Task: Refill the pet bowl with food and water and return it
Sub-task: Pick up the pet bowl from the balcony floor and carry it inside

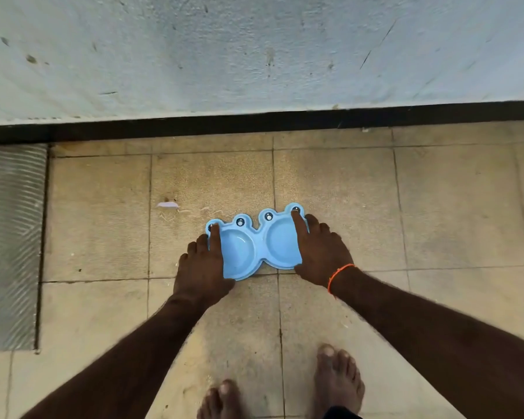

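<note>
Blue double pet bowl [252, 248] on the tiled floor [436, 207] near the wall, left hand [201, 269] and right hand [321, 252] gripping its ends: looks light, stiff plastic (both wells appear empty), best carried level by both ends.

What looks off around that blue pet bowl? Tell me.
Both wells of the blue pet bowl look empty. A pale scrap and stringy bits litter the tile floor left of it. No spill shows.
</note>
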